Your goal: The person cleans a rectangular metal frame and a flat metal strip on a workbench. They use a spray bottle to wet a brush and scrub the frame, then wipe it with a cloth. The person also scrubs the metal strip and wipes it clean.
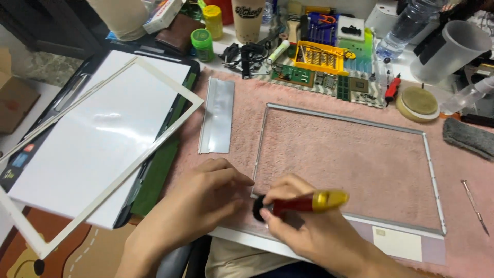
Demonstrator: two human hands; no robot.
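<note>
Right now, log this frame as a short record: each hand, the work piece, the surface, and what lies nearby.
left hand: rests on the frame's near-left corner
right hand: fingers grip a red and gold screwdriver, tip at that corner
work piece: thin metal frame, flat
surface: pink mat
nearby: white panel at left, silver strip, small screwdriver at right

Desk's pretty packed: fuzzy pink cloth mat (329,149) over a white tabletop (247,239), dark cabinet (56,25) at the back left, brown cardboard box (13,98) on the pale speckled floor (43,69). Bright, even light overhead.
</note>
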